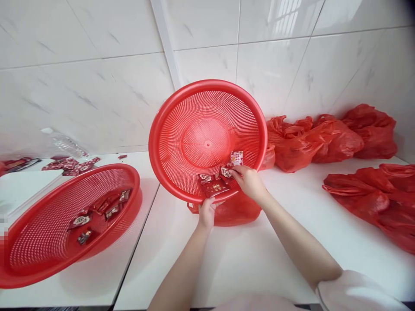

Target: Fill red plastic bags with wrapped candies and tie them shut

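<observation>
A red perforated plastic basket (207, 86) is tilted up so that its inside faces me. My left hand (206, 212) grips its lower rim, thumb on top and the other fingers mostly hidden behind. Several small packets lie in the lower part of the basket: a dark red packet (214, 188), a second one with pale printing, and a white-and-red packet (237, 157). Reaching over the rim from the right, my right hand (251, 183) has its fingers closed on a small dark red packet (226, 173) with white print. Below the basket a red plastic bag (238, 212) rests on the table.
At left stands another red basket (35, 242) with several packets in it. Behind it lie a clear plastic bottle (69, 142) and loose red packets (69, 165). Filled red bags (301, 144) line the wall; more red bags (376, 196) lie at right. A seam crosses the white table (253, 268).
</observation>
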`<action>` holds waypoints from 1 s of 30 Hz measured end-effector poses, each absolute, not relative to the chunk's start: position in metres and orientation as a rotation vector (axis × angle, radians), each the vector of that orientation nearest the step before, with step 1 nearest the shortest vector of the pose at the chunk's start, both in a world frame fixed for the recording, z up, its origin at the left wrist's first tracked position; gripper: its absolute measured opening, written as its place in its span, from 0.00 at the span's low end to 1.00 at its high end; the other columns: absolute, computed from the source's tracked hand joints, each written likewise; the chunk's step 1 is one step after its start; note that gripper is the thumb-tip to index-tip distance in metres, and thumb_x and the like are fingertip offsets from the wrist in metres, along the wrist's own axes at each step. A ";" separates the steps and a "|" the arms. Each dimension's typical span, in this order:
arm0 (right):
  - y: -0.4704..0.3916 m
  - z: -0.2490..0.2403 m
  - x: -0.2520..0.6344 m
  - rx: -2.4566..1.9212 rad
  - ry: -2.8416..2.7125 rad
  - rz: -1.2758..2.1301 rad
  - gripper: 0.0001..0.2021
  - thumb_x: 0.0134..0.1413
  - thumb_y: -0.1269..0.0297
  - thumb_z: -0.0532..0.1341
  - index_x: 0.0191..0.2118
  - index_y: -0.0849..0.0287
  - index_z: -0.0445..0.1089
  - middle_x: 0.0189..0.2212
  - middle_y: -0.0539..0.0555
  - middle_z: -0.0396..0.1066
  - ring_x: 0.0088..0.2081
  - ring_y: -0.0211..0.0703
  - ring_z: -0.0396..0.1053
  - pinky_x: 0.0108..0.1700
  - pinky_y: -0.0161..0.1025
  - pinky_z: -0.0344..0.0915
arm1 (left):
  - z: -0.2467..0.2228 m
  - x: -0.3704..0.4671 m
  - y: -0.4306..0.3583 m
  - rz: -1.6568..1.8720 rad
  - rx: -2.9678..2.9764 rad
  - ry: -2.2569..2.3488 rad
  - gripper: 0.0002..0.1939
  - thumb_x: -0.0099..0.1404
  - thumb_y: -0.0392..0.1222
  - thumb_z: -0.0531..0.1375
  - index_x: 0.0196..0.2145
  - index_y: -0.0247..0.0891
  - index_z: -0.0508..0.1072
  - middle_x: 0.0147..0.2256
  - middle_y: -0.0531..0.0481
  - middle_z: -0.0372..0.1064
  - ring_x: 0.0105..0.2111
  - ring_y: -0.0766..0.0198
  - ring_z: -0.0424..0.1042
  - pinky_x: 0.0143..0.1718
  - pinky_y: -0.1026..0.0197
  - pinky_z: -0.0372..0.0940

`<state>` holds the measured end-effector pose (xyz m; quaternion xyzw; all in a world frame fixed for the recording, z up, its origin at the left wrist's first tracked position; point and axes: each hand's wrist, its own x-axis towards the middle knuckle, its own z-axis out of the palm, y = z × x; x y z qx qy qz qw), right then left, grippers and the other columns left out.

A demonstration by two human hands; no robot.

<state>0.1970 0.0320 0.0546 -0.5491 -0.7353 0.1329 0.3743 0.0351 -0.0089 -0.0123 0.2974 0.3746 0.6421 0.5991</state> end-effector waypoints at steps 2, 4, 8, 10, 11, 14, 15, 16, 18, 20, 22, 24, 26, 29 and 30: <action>0.032 0.060 0.204 -1.369 -1.808 0.470 0.16 0.63 0.54 0.54 0.32 0.59 0.73 0.26 0.52 0.74 0.28 0.40 0.69 0.32 0.34 0.61 | -0.011 0.030 -0.004 1.542 0.678 0.889 0.26 0.48 0.41 0.60 0.48 0.43 0.70 0.44 0.50 0.75 0.49 0.50 0.72 0.46 0.47 0.70; 0.030 0.067 0.213 -1.335 -1.805 0.642 0.18 0.60 0.51 0.56 0.29 0.60 0.72 0.22 0.50 0.72 0.25 0.38 0.67 0.30 0.33 0.59 | -0.010 0.024 0.000 1.593 0.666 0.914 0.24 0.48 0.40 0.60 0.47 0.44 0.70 0.43 0.52 0.75 0.48 0.51 0.72 0.46 0.47 0.69; 0.023 0.080 0.226 -1.181 -2.105 0.980 0.18 0.61 0.54 0.56 0.28 0.60 0.73 0.24 0.49 0.72 0.26 0.38 0.67 0.30 0.33 0.61 | -0.007 0.014 0.006 1.650 0.614 0.893 0.21 0.49 0.38 0.60 0.44 0.42 0.71 0.41 0.52 0.74 0.46 0.53 0.72 0.46 0.46 0.69; 0.020 0.081 0.225 -1.118 -2.259 1.042 0.19 0.63 0.56 0.53 0.28 0.59 0.74 0.25 0.49 0.74 0.27 0.38 0.68 0.33 0.34 0.63 | -0.007 0.011 0.008 1.645 0.599 0.883 0.20 0.49 0.38 0.60 0.42 0.41 0.72 0.41 0.50 0.74 0.46 0.53 0.72 0.46 0.46 0.70; 0.019 0.079 0.222 -1.120 -2.294 1.011 0.18 0.64 0.57 0.52 0.29 0.59 0.74 0.26 0.49 0.74 0.28 0.38 0.69 0.34 0.35 0.64 | -0.007 0.010 0.008 1.645 0.596 0.888 0.20 0.49 0.38 0.60 0.42 0.40 0.72 0.41 0.50 0.74 0.46 0.53 0.71 0.46 0.47 0.70; 0.019 0.070 0.209 -1.231 -2.244 0.679 0.14 0.64 0.62 0.52 0.37 0.59 0.74 0.33 0.53 0.76 0.33 0.42 0.71 0.39 0.38 0.65 | -0.006 0.010 0.008 1.649 0.589 0.917 0.18 0.48 0.38 0.61 0.40 0.39 0.74 0.40 0.50 0.75 0.46 0.53 0.71 0.46 0.48 0.69; 0.021 0.066 0.204 -1.271 -2.213 0.526 0.12 0.64 0.64 0.53 0.40 0.60 0.74 0.36 0.55 0.76 0.36 0.44 0.72 0.41 0.39 0.66 | -0.006 0.011 0.007 1.647 0.589 0.921 0.18 0.48 0.39 0.61 0.39 0.39 0.74 0.40 0.50 0.75 0.45 0.54 0.72 0.46 0.48 0.69; 0.022 0.062 0.200 -1.291 -2.196 0.383 0.11 0.63 0.66 0.53 0.43 0.61 0.73 0.39 0.58 0.75 0.39 0.46 0.71 0.44 0.41 0.66 | -0.005 0.013 0.006 1.646 0.588 0.920 0.17 0.47 0.38 0.62 0.38 0.39 0.74 0.39 0.51 0.75 0.44 0.54 0.72 0.46 0.48 0.69; 0.025 0.054 0.193 -1.268 -2.210 0.173 0.13 0.61 0.71 0.54 0.49 0.63 0.70 0.47 0.61 0.73 0.47 0.49 0.69 0.51 0.45 0.64 | -0.004 0.017 0.002 1.630 0.580 0.901 0.17 0.46 0.38 0.62 0.38 0.39 0.75 0.37 0.51 0.76 0.43 0.53 0.74 0.46 0.48 0.69; 0.027 0.047 0.189 -1.232 -2.242 0.071 0.18 0.60 0.73 0.55 0.55 0.63 0.66 0.54 0.61 0.68 0.54 0.51 0.65 0.57 0.47 0.60 | -0.004 0.023 -0.002 1.603 0.568 0.875 0.17 0.45 0.38 0.63 0.37 0.38 0.75 0.36 0.51 0.76 0.42 0.52 0.74 0.46 0.48 0.68; 0.029 0.041 0.187 -1.254 -2.256 0.065 0.21 0.60 0.71 0.56 0.59 0.63 0.62 0.57 0.62 0.66 0.57 0.51 0.63 0.59 0.47 0.58 | -0.007 0.030 -0.007 1.550 0.577 0.851 0.17 0.46 0.38 0.64 0.37 0.38 0.75 0.35 0.50 0.77 0.44 0.50 0.74 0.46 0.48 0.68; 0.030 0.037 0.187 -1.347 -2.254 0.083 0.22 0.60 0.68 0.58 0.59 0.64 0.62 0.54 0.62 0.68 0.55 0.53 0.64 0.58 0.49 0.59 | -0.013 0.037 -0.012 1.485 0.606 0.847 0.17 0.47 0.38 0.64 0.38 0.37 0.76 0.35 0.48 0.77 0.45 0.48 0.74 0.46 0.47 0.68; 0.031 0.035 0.188 -1.433 -2.251 0.090 0.20 0.59 0.67 0.58 0.57 0.63 0.63 0.50 0.63 0.71 0.52 0.54 0.67 0.55 0.48 0.61 | -0.021 0.041 -0.015 1.411 0.644 0.866 0.17 0.47 0.39 0.65 0.38 0.35 0.77 0.36 0.45 0.77 0.45 0.47 0.74 0.46 0.47 0.67; 0.032 0.037 0.191 -1.488 -2.201 0.147 0.19 0.57 0.68 0.58 0.55 0.63 0.65 0.44 0.62 0.73 0.45 0.52 0.71 0.47 0.44 0.65 | -0.030 0.044 -0.018 1.367 0.690 0.876 0.19 0.48 0.39 0.65 0.40 0.35 0.77 0.39 0.44 0.77 0.44 0.48 0.74 0.46 0.49 0.67; 0.034 0.038 0.193 -1.489 -2.156 0.201 0.18 0.57 0.69 0.57 0.54 0.62 0.65 0.43 0.61 0.74 0.43 0.50 0.72 0.45 0.41 0.65 | -0.031 0.043 -0.018 1.358 0.696 0.871 0.19 0.49 0.40 0.64 0.40 0.35 0.77 0.40 0.44 0.77 0.44 0.48 0.75 0.45 0.49 0.67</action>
